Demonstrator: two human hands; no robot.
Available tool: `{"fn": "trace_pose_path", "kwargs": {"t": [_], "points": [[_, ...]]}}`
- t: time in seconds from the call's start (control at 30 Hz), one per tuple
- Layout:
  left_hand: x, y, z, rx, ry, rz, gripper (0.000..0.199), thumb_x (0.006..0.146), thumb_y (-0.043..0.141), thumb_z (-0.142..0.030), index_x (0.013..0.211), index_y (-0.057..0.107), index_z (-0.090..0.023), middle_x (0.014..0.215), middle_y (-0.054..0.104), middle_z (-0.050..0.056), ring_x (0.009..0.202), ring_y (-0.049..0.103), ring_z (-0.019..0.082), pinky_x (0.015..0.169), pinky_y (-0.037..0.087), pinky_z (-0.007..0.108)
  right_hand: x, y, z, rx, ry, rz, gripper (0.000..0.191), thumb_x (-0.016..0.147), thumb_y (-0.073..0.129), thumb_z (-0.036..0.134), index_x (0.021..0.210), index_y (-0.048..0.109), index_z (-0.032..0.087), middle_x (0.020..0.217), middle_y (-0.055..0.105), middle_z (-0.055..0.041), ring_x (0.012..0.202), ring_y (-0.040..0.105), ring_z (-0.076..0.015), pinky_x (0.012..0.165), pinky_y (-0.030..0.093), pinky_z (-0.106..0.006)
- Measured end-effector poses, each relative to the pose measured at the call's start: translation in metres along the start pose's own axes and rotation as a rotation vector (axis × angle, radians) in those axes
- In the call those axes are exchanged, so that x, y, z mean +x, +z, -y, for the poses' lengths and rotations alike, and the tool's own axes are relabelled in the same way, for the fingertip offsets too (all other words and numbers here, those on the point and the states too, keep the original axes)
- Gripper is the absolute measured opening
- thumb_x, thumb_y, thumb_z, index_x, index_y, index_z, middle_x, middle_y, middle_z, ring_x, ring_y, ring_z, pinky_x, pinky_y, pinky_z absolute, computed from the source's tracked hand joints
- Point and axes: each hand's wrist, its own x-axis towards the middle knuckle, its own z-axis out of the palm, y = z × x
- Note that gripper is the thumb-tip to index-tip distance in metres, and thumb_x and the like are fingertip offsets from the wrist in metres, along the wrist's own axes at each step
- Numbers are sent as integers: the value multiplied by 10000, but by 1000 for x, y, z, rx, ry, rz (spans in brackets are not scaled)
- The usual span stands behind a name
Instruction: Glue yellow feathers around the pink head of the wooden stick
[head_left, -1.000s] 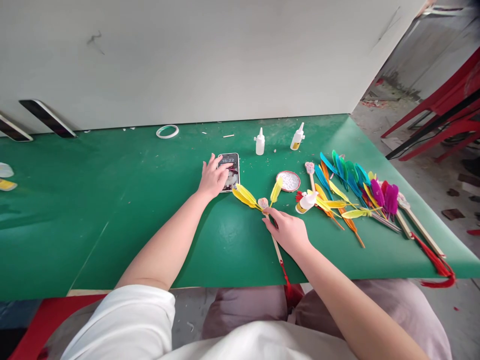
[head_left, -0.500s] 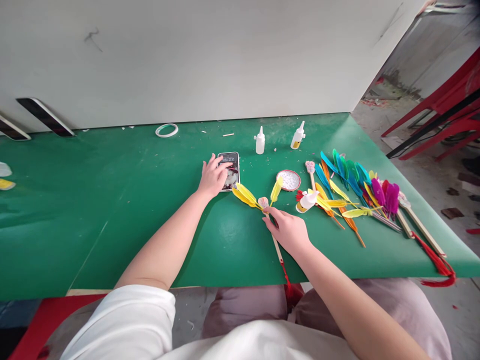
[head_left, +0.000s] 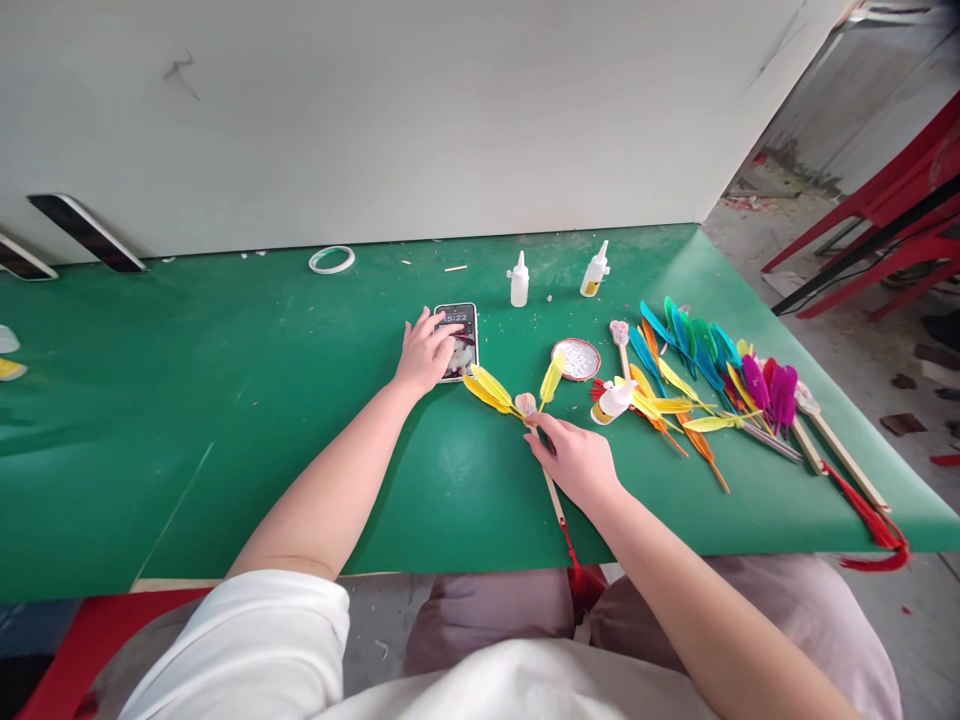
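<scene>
My left hand (head_left: pixel 426 350) lies with fingers spread over a phone (head_left: pixel 466 345), whose lit screen shows a clock. My right hand (head_left: pixel 576 455) grips a thin wooden stick (head_left: pixel 553 495) near its top, where a small pinkish-white head (head_left: pixel 526 403) sits. Yellow feathers (head_left: pixel 489 388) stick out from that head to the left, and another yellow feather (head_left: pixel 552 378) rises to its right. From the stick's lower end a red tassel (head_left: pixel 574 555) hangs over the table edge. Just right of my right hand, a small glue bottle (head_left: pixel 613 402) leans on its side.
Two dropper bottles (head_left: pixel 518 280) (head_left: pixel 595 270) stand behind a round dish of white bits (head_left: pixel 576 360). Coloured feathers (head_left: pixel 701 345) and wooden sticks (head_left: pixel 844 450) are heaped on the right of the green table (head_left: pixel 300 400). A tape roll (head_left: pixel 331 260) lies near the white wall.
Both hands, the phone and the stick hold the same places. Only the whole view has shifted very slightly.
</scene>
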Motion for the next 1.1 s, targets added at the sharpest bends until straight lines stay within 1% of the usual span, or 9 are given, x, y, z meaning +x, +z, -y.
{"fn": "trace_pose_path", "kwargs": {"t": [0.13, 0.23, 0.33, 0.4, 0.5, 0.63, 0.8, 0.97, 1.1], "points": [[-2, -3, -2, -48, 53, -95, 359, 869, 305, -316, 1079, 588, -241, 1273, 477, 44, 1307, 265, 253, 1068, 148, 557, 1, -1, 0, 12, 3, 4, 273, 857, 410, 377, 1043, 589, 289, 739, 669, 5, 553, 574, -112, 456, 201, -237], [-9, -6, -12, -45, 227, -160, 289, 844, 385, -310, 973, 633, -235, 1117, 577, 28, 1221, 380, 223, 1069, 217, 483, 1, -2, 0, 18, 9, 4, 271, 853, 414, 371, 1039, 596, 294, 707, 659, 8, 548, 572, -111, 455, 202, -241], [-17, -6, -27, -26, 386, -112, 219, 816, 469, -297, 907, 659, -237, 949, 636, 19, 1070, 471, 211, 982, 335, 423, 0, -1, -1, 24, 0, -4, 276, 857, 407, 378, 1040, 595, 294, 689, 654, 12, 539, 562, -111, 456, 197, -236], [-20, -6, -35, -13, 424, -76, 216, 823, 485, -297, 930, 661, -233, 898, 650, 21, 999, 481, 212, 921, 367, 407, 1, -1, -1, 28, -5, -7, 282, 862, 395, 386, 1041, 591, 290, 688, 656, 13, 533, 554, -109, 457, 194, -232], [-21, -3, -39, -16, 421, -53, 243, 850, 466, -300, 987, 653, -227, 831, 649, 30, 926, 489, 201, 861, 390, 380, 1, 0, -2, 35, -6, -9, 278, 862, 393, 390, 1031, 587, 285, 684, 654, 21, 523, 546, -104, 456, 194, -229], [-20, -2, -37, -55, 418, -39, 260, 857, 470, -309, 1031, 641, -220, 792, 592, 45, 846, 505, 175, 803, 418, 339, 0, -3, -2, 49, 2, 1, 254, 846, 427, 377, 1013, 583, 267, 651, 632, 33, 508, 532, -94, 451, 201, -228], [-32, -7, -41, -80, 396, 11, 292, 879, 423, -290, 1105, 596, -225, 822, 578, 43, 855, 514, 166, 830, 412, 339, -5, -11, -5, 119, 14, 66, 259, 812, 491, 359, 1035, 567, 252, 626, 603, 47, 494, 503, -80, 454, 238, -211], [-49, -8, -46, -89, 369, -34, 297, 871, 418, -260, 1113, 584, -208, 829, 596, 43, 862, 519, 167, 823, 413, 332, -7, -15, -11, 187, -16, 115, 263, 802, 513, 324, 1047, 558, 242, 603, 572, 57, 498, 494, -76, 478, 296, -199], [-50, -5, -48, -118, 344, -59, 280, 858, 439, -249, 1094, 587, -218, 829, 621, 25, 869, 525, 166, 830, 412, 332, -4, -15, -16, 235, -91, 140, 244, 802, 521, 310, 1031, 557, 234, 651, 575, 46, 534, 503, -80, 516, 342, -195]]}}
